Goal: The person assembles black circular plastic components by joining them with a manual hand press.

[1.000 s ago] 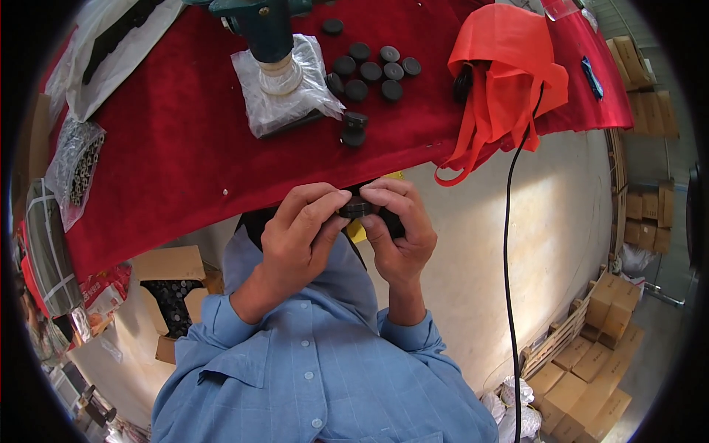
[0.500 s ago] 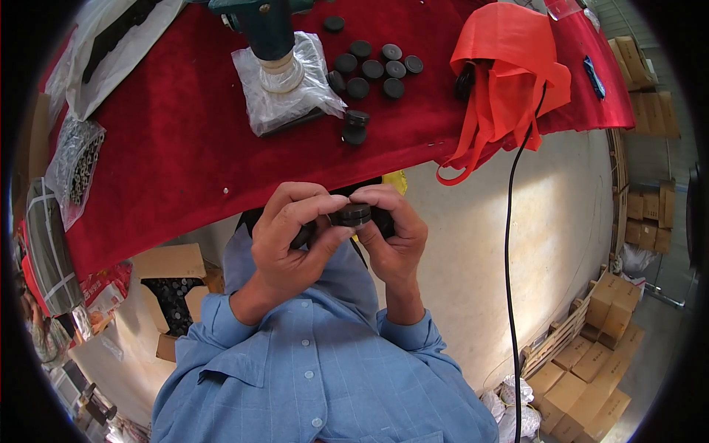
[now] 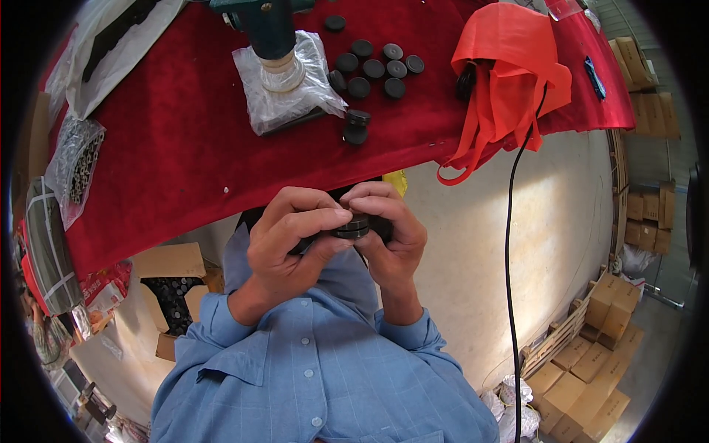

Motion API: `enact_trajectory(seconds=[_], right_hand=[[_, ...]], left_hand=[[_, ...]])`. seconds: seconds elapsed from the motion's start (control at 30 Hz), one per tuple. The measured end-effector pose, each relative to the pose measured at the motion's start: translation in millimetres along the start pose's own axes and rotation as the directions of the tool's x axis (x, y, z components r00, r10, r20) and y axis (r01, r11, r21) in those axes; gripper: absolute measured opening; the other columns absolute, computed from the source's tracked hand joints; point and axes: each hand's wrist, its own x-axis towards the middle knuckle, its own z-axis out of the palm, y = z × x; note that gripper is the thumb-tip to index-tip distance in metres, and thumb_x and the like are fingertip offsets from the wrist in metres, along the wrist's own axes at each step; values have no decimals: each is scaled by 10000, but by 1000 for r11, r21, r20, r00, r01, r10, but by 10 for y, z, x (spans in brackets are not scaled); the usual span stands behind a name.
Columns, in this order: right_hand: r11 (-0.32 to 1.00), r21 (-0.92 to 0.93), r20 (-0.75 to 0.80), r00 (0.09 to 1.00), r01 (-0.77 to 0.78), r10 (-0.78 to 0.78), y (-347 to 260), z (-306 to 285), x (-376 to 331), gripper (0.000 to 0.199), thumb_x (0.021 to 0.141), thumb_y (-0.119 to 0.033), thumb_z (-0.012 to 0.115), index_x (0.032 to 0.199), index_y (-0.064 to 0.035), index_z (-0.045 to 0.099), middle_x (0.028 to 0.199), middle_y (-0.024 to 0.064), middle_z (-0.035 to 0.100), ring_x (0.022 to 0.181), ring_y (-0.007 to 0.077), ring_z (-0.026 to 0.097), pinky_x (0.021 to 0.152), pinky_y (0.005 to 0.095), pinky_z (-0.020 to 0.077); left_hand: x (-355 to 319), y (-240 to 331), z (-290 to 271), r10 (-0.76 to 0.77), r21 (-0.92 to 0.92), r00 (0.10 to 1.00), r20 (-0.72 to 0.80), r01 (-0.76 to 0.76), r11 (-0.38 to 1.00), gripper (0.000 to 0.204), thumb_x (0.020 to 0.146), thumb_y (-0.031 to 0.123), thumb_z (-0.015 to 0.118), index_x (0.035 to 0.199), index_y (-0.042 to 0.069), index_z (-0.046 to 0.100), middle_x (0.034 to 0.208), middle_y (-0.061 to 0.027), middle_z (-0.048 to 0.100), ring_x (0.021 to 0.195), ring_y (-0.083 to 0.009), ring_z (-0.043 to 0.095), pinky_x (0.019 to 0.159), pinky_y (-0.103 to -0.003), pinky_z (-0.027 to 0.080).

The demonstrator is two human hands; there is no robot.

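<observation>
Just off the near edge of the red cloth-covered table, a black grooved disc sits between the fingertips of both hands, above the lap. The left hand pinches its left side with curled fingers and thumb; the right hand closes on its right side likewise, leaving little gap. The disc lies nearly level, flat face up, grooved rim toward the person, its wide axis running left to right. Dark shapes show beside both palms; whether they are held cannot be told. Small dark printing on the stacked cartons at right is too small to read. Farther off on the cloth, loose black discs lie between a dark green machine column with plastic film about its base and an orange-red bag. Sunlight streaks the pale floor at right.
</observation>
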Motion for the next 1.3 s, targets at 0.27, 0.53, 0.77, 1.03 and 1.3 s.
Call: enact_trajectory(seconds=[0.27,0.53,0.77,1.03,1.3], right_hand=[[977,-168,0,991,133,-135,-81,-15,-15,295,813,-17,768,1097,-7,688,1044,156,671,931,230,670,758,300,542],[979,-186,-104,993,-82,63,-139,84,-16,213,866,-44,738,1067,9,694,971,120,678,876,193,651,771,292,526],[323,897,66,816,-301,574,-63,22,-50,450,1016,-225,475,1380,39,468,1350,154,534,1199,243,558,959,351,492],[453,864,-51,858,-219,512,-51,0,-31,460,969,-83,454,1412,37,427,1458,181,451,1452,342,358,1226,456,281],[520,822,-57,875,-232,480,53,-38,-129,388,1063,-260,512,1347,2,474,1311,150,534,1042,215,595,793,300,498]], left_hand=[[20,4,-17,-1,-23,1000,11,1,1000,268,803,41,812,1055,19,725,980,-124,687,834,-186,694,679,-274,570],[-51,-95,-5,-303,-235,950,72,311,921,282,947,81,679,1220,16,659,1003,-118,677,724,-107,623,605,-195,460],[-26,-65,7,-757,-843,547,358,538,-10,276,1037,239,512,1177,6,560,988,-78,582,827,-148,596,564,-234,438],[-99,-74,76,-742,-757,561,368,644,111,139,1017,198,586,1057,67,565,952,-52,607,832,-120,618,579,-217,485],[-118,-35,120,-775,-691,522,355,705,159,136,948,147,706,979,75,594,896,-21,634,784,-69,605,589,-202,493]])
